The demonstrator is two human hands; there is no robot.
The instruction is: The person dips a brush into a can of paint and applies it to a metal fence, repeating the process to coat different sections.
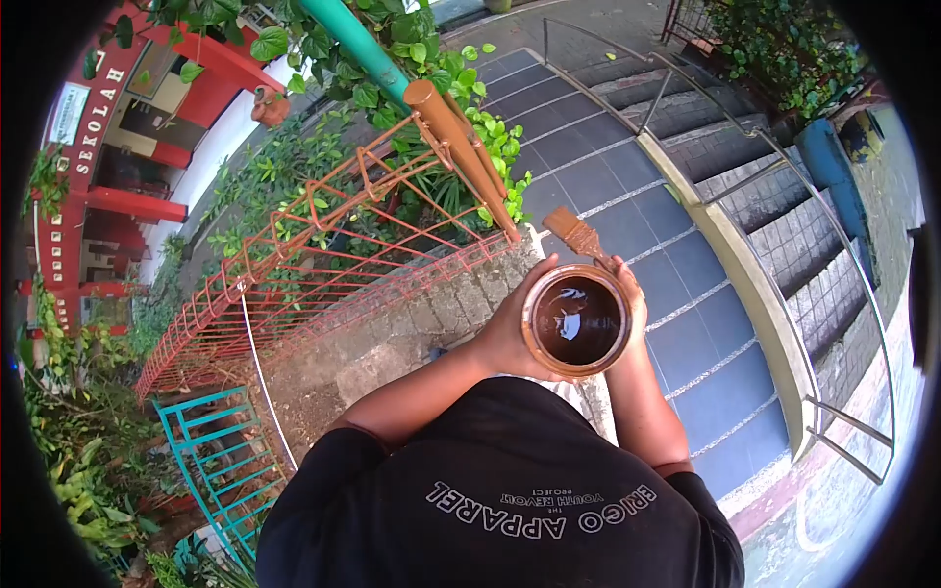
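Observation:
Close in front of my chest is a round pot of dark brown paint [578, 366], its mouth facing up and its rim smeared brown. My left hand [512, 328] is closed around the pot's left side. On the opposite side, my right hand [633, 299] is wrapped against the pot. Beyond the rim, by the right fingertips, a paintbrush [573, 232] points away to the upper left, its bristles coated brown. The brush's handle is hidden behind the pot and fingers, where the right hand appears to grip it.
An orange-brown post [461, 147] joins a red wire fence [294, 284] on a low concrete wall [421, 328]. Right of them are a grey tiled walkway [676, 284] and steps with a metal handrail [774, 284]. A turquoise metal rack [221, 451] stands at lower left.

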